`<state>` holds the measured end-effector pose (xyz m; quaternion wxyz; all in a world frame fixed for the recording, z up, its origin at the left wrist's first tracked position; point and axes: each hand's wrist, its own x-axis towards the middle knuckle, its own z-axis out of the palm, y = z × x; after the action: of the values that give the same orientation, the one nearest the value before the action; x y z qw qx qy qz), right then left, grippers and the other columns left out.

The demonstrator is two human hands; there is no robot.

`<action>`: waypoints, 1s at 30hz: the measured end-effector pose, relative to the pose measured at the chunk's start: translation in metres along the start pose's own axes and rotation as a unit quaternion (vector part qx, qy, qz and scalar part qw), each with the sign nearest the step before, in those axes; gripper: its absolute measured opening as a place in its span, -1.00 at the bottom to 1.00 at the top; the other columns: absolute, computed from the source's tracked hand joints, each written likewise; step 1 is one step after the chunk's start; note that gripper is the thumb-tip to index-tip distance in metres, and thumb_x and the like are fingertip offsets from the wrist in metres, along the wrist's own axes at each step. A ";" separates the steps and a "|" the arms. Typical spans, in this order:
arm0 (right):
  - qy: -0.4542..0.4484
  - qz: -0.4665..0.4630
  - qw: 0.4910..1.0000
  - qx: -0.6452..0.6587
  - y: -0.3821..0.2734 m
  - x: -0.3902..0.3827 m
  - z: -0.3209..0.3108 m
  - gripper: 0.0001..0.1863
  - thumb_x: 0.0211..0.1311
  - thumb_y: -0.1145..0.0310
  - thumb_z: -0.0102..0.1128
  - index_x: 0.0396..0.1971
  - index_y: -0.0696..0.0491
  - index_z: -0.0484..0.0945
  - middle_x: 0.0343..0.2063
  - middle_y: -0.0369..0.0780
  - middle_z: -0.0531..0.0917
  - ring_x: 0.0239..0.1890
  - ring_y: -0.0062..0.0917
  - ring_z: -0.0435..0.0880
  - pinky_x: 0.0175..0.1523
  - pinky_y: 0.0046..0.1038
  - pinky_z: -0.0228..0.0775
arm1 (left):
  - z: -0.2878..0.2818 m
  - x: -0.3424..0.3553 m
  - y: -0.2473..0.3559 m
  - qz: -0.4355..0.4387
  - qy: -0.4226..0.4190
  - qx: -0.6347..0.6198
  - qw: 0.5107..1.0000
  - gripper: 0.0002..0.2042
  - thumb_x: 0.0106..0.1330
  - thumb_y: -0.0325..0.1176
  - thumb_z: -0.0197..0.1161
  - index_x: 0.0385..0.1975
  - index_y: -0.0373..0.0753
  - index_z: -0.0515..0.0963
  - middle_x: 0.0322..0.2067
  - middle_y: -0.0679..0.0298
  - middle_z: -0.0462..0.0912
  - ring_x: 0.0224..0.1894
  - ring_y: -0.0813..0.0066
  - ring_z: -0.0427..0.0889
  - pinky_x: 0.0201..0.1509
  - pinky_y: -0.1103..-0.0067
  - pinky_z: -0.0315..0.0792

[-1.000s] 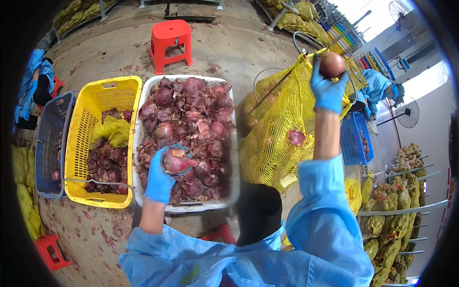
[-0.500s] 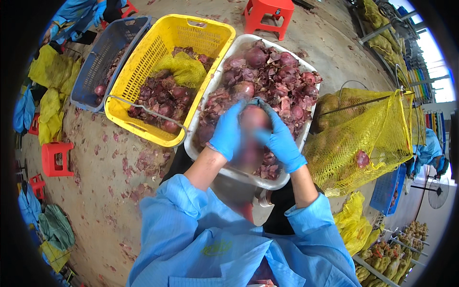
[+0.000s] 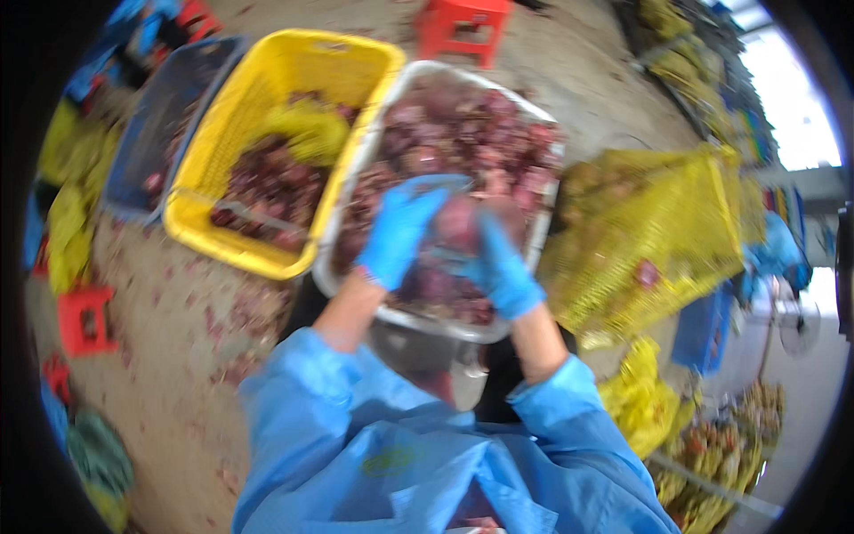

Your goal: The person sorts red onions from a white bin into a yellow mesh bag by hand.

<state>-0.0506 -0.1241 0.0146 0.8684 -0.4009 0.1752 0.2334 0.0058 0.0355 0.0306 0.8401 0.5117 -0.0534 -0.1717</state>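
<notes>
A red onion sits between my two blue-gloved hands, above a white tub heaped with red onions and loose papery skins. My left hand curls round the onion's left side, its fingers reaching over the top. Against the right and lower side, my right hand is closed on the same onion, with its thumb and fingers smeared by motion. Blur hides the exact fingertip contact and how much skin the onion has on it.
Left of the tub stands a yellow basket of onions with yellow netting, beside a blue crate. A yellow mesh sack leans at the right. Red stools and scattered skins are on the floor. Another person in blue is far right.
The whole view has shifted, so surroundings sit further left and blurrier. My right fingers have come down from the onion's top to its right side; the onion stays between my hands.
</notes>
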 end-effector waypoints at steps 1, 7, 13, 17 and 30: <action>0.026 -0.025 0.999 -0.022 0.010 0.004 -0.014 -0.52 0.35 -0.01 0.01 0.14 -0.05 0.39 0.05 -0.27 0.51 0.00 -0.49 0.55 0.04 -0.25 0.50 | 0.000 0.002 -0.006 0.012 0.004 0.012 1.000 -0.75 0.34 -0.42 0.08 -0.09 -0.38 0.58 -0.11 0.18 0.64 -0.06 0.50 0.58 0.07 0.58 0.45; 0.060 -0.233 0.961 -0.135 -0.067 -0.060 -0.021 -0.68 0.25 0.04 0.06 -0.17 -0.05 0.49 -0.25 -0.33 0.55 -0.17 -0.60 0.53 -0.20 -0.55 0.37 | -0.012 0.004 -0.006 -0.062 0.016 -0.044 0.997 -0.72 0.40 -0.38 0.00 0.02 -0.29 0.52 -0.06 0.23 0.63 -0.07 0.52 0.62 0.07 0.58 0.43; 0.457 -0.395 0.763 -0.231 -0.205 -0.172 -0.113 -0.48 0.19 0.00 0.22 0.02 0.05 0.46 -0.19 -0.26 0.58 -0.18 -0.51 0.57 -0.23 -0.49 0.51 | -0.018 0.001 -0.002 -0.096 -0.018 -0.076 0.992 -0.67 0.40 -0.28 0.00 0.05 -0.29 0.49 -0.06 0.17 0.63 -0.07 0.39 0.64 0.09 0.50 0.44; 0.530 -0.273 0.662 -0.455 -0.252 -0.214 -0.198 -0.39 0.10 0.05 0.31 0.05 0.16 0.45 -0.19 -0.21 0.62 -0.17 -0.49 0.62 -0.20 -0.48 0.52 | -0.008 0.002 -0.010 -0.115 -0.052 -0.065 0.990 -0.68 0.40 -0.29 -0.01 0.04 -0.30 0.50 -0.05 0.14 0.63 -0.08 0.37 0.65 0.08 0.49 0.45; 0.343 0.186 0.361 -0.847 -0.268 -0.215 -0.155 -0.49 0.09 -0.18 0.14 -0.40 0.00 0.72 -0.40 -0.07 0.69 -0.32 -0.16 0.65 -0.17 -0.24 0.46 | -0.019 0.014 -0.019 -0.091 -0.067 -0.085 0.990 -0.64 0.42 -0.27 -0.02 0.06 -0.39 0.45 -0.01 0.06 0.58 -0.02 0.26 0.61 0.13 0.40 0.45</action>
<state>-0.1011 -0.4547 0.1898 -0.1296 -0.9276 0.2381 0.2571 0.0196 0.0388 0.0036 0.8559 0.4285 -0.0483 -0.2855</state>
